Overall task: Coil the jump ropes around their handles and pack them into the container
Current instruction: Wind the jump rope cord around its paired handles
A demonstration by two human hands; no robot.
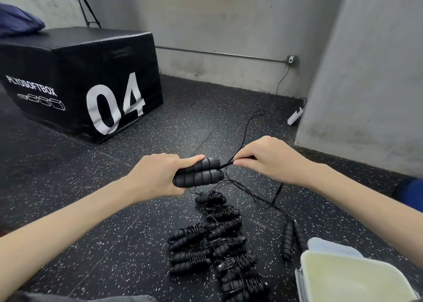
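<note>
Black foam grips are the thing to watch here. The left hand (158,176) is wrapped around a pair of handles (198,173) held side by side, probably so they act as one fat spool for winding. The right hand (263,158) pinches the cord (229,163) right where it leaves the handle ends, keeping it taut and close so the first turn can land tight. The rest of that cord trails loose over the speckled rubber floor (114,244) toward the wall.

Just below the hands sits a pile of finished bundles (219,240), each with cord wound round its handles, parked within reach. One uncoiled rope's handles (291,237) lie beside the container (343,276), which is at the lower right and looks like nothing's packed yet. My guess is packing waits until all are wound. A black plyo box (75,77) sits at the back left.
</note>
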